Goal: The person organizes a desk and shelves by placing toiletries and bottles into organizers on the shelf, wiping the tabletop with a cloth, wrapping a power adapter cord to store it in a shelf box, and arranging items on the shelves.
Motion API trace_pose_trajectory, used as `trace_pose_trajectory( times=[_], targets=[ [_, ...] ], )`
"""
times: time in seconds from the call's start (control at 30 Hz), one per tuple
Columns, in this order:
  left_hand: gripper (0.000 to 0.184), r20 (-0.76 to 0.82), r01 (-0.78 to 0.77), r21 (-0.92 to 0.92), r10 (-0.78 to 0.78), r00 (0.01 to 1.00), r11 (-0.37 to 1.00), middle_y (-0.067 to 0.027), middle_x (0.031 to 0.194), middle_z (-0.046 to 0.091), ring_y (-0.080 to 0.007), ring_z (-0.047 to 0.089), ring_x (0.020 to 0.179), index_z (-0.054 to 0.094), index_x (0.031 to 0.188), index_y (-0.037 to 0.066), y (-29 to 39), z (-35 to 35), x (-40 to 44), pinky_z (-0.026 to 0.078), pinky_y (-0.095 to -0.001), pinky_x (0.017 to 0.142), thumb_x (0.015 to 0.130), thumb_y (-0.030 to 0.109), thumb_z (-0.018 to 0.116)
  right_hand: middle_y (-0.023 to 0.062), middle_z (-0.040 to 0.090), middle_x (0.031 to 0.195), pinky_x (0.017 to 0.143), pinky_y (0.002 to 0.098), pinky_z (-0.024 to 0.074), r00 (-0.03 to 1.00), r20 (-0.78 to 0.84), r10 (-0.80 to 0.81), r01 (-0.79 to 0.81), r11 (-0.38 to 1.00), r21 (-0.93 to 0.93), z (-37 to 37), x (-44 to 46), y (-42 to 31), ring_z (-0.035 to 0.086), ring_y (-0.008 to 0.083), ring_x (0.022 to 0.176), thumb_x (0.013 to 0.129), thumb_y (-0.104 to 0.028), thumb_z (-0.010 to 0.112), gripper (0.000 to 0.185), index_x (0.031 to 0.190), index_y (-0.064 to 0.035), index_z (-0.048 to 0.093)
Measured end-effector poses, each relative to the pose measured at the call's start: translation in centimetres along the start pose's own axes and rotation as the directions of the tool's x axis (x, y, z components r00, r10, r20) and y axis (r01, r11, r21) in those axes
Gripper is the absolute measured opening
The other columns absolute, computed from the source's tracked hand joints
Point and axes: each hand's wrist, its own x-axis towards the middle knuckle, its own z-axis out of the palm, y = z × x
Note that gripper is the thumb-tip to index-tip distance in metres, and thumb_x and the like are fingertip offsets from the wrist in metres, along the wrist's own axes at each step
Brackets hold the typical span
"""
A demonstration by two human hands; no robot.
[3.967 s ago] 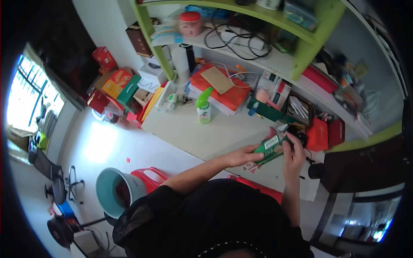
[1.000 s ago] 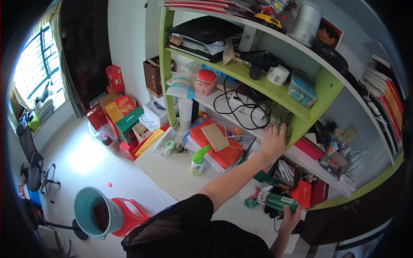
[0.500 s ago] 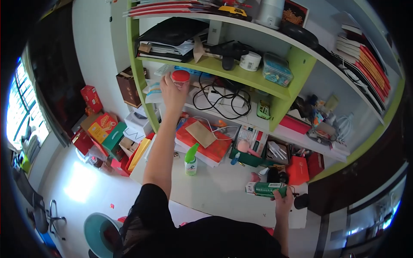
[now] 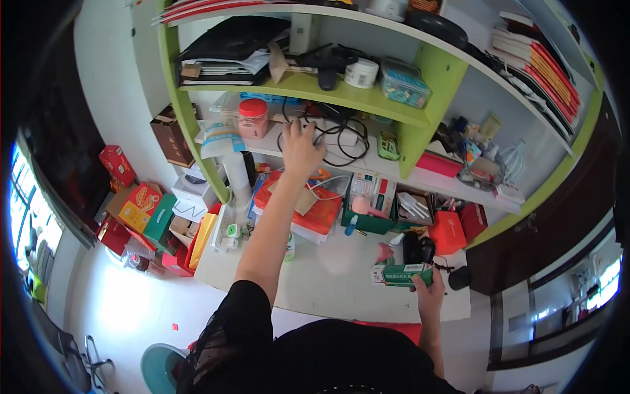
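My left hand (image 4: 303, 150) reaches to the lower shelf with its fingers spread, in front of a looped black cable (image 4: 341, 161). Whether the fingertips touch the cable I cannot tell. To the left of this hand, a clear jar with a red lid (image 4: 253, 119) stands upright on the shelf, beside a blue-and-white packet (image 4: 222, 140). My right hand (image 4: 429, 289) grips the right end of a green and white carton (image 4: 401, 275) above the desk. A white bottle (image 4: 289, 248) is mostly hidden behind my left forearm.
Below the shelf, the white desk (image 4: 341, 282) carries red folders (image 4: 315, 220), a dark green box (image 4: 369, 222) and a red box (image 4: 448, 233). A green upright (image 4: 420, 131) divides the shelves. Boxes (image 4: 147, 213) and a teal bucket (image 4: 161, 368) are on the floor at left.
My left hand has let go of the red-lidded jar, which now stands on the shelf, and has moved right to the cable. The view has shifted; my right hand still holds the carton.
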Motion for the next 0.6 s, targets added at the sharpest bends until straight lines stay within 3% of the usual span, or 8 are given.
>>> trace_pose_trajectory(
  times=[0.13, 0.2, 0.27, 0.37, 0.4, 0.5, 0.53, 0.6],
  targets=[
    [0.054, 0.015, -0.171, -0.063, 0.172, 0.985, 0.983, -0.0271, 0.130, 0.045, -0.0416, 0.037, 0.127, 0.052, 0.123, 0.003, -3.8, 2.9, -0.5, 0.030, -0.0503, 0.105, 0.074, 0.022, 0.065, 0.0068, 0.059, 0.083, 0.060, 0.0248, 0.0463, 0.999, -0.030, 0.019, -0.024, 0.982, -0.187, -0.9, 0.7, 4.0, 0.055, 0.0097, 0.068, 0.083, -0.011, 0.064, 0.036, 0.117, -0.0028, 0.053],
    [0.055, 0.110, -0.110, -0.091, 0.120, 0.987, 0.990, -0.0277, 0.130, 0.046, -0.0426, 0.039, 0.125, 0.051, 0.125, 0.003, -2.0, 1.7, -0.2, 0.030, -0.0501, 0.104, 0.076, 0.024, 0.067, 0.0074, 0.057, 0.082, 0.052, 0.0254, 0.0449, 0.978, -0.030, 0.206, -0.206, 0.978, -0.025, -1.5, 0.8, 5.2, 0.055, 0.0118, 0.059, 0.083, -0.012, 0.065, 0.047, 0.125, -0.0035, 0.046],
    [0.049, -0.145, -0.216, -0.100, 0.200, 0.969, 0.971, -0.0284, 0.131, 0.043, -0.0443, 0.041, 0.120, 0.051, 0.126, 0.005, 1.2, -0.1, -1.3, 0.032, -0.0482, 0.101, 0.080, 0.017, 0.063, 0.0060, 0.057, 0.083, 0.049, 0.0260, 0.0473, 0.926, -0.110, 0.361, -0.305, 0.888, 0.345, -2.5, 0.4, 9.9, 0.056, 0.0140, 0.055, 0.084, -0.012, 0.064, 0.050, 0.129, -0.0059, 0.044],
    [0.041, -0.091, -0.202, -0.245, 0.185, 0.979, 0.948, -0.0260, 0.124, 0.048, -0.0441, 0.043, 0.117, 0.053, 0.119, 0.000, 4.2, -2.2, -7.2, 0.032, -0.0490, 0.101, 0.079, 0.006, 0.058, 0.0072, 0.058, 0.086, 0.049, 0.0291, 0.0514, 0.812, -0.078, 0.578, -0.412, 0.663, 0.626, -3.3, -1.3, 18.1, 0.058, 0.0168, 0.057, 0.084, -0.011, 0.063, 0.045, 0.125, -0.0081, 0.046],
    [0.037, -0.135, -0.393, -0.240, 0.371, 0.919, 0.887, -0.0264, 0.120, 0.050, -0.0441, 0.045, 0.112, 0.055, 0.113, -0.001, 4.6, -1.6, -10.3, 0.034, -0.0502, 0.098, 0.076, 0.003, 0.057, 0.0078, 0.058, 0.086, 0.050, 0.0302, 0.0524, 0.737, -0.102, 0.668, -0.464, 0.610, 0.642, -3.4, -2.1, 20.5, 0.059, 0.0181, 0.057, 0.083, -0.010, 0.063, 0.041, 0.121, -0.0077, 0.047],
    [0.029, 0.228, -0.264, -0.499, 0.420, 0.878, 0.825, -0.0192, 0.110, 0.056, -0.0411, 0.050, 0.107, 0.058, 0.097, 0.001, 6.3, 1.9, -22.6, 0.042, -0.0488, 0.091, 0.069, -0.002, 0.058, 0.0090, 0.058, 0.085, 0.052, 0.0337, 0.0544, 0.548, -0.145, 0.824, -0.577, 0.497, 0.648, -4.4, -5.3, 28.0, 0.060, 0.0211, 0.060, 0.083, -0.010, 0.064, 0.031, 0.110, -0.0062, 0.049],
    [0.032, 0.342, -0.287, -0.464, 0.468, 0.815, 0.838, -0.0185, 0.110, 0.054, -0.0384, 0.052, 0.106, 0.058, 0.103, 0.002, 6.7, 2.8, -26.4, 0.045, -0.0456, 0.087, 0.071, -0.001, 0.059, 0.0091, 0.058, 0.086, 0.053, 0.0341, 0.0545, 0.550, -0.110, 0.828, -0.591, 0.480, 0.648, -4.4, -5.1, 27.9, 0.060, 0.0216, 0.062, 0.083, -0.009, 0.063, 0.031, 0.110, -0.0059, 0.050],
    [0.037, 0.511, -0.013, -0.614, 0.409, 0.756, 0.790, -0.0173, 0.115, 0.052, -0.0332, 0.053, 0.106, 0.055, 0.113, 0.004, 7.6, 2.8, -31.2, 0.047, -0.0432, 0.085, 0.077, 0.004, 0.061, 0.0094, 0.058, 0.088, 0.056, 0.0348, 0.0546, 0.548, -0.041, 0.835, -0.624, 0.441, 0.645, -4.9, -5.3, 26.1, 0.061, 0.0226, 0.066, 0.083, -0.009, 0.062, 0.030, 0.111, -0.0052, 0.051]
  ],
)
